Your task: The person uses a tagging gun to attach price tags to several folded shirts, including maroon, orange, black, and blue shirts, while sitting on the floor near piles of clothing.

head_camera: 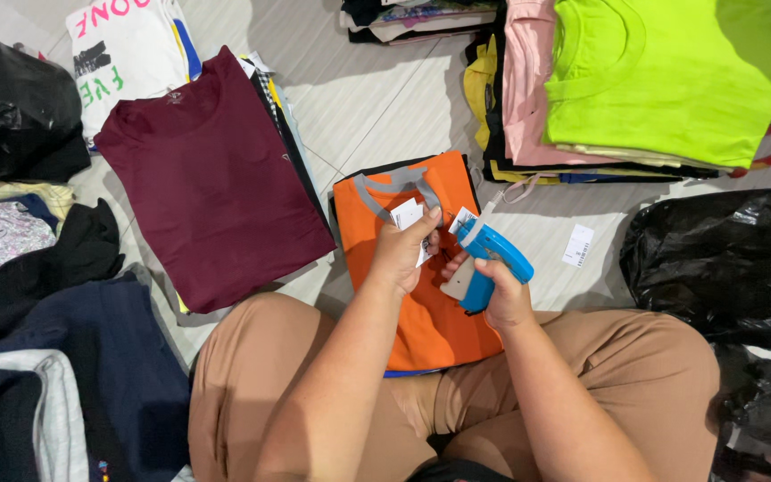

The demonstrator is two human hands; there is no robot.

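An orange shirt (421,312) with a grey collar lies folded on the floor in front of my crossed legs. My left hand (401,250) pinches a white paper tag (406,214) at the collar. My right hand (503,295) grips a blue tagging gun (488,254), whose tip points at the tag beside my left fingers. A second small white tag (462,219) sits at the gun's nose.
A folded maroon shirt (211,174) tops a stack on the left. A neon green shirt (671,76) tops a pile at the upper right. Black plastic bags (725,263) lie right and upper left. A loose white tag (578,245) lies on the tiled floor. Dark clothes (64,357) lie lower left.
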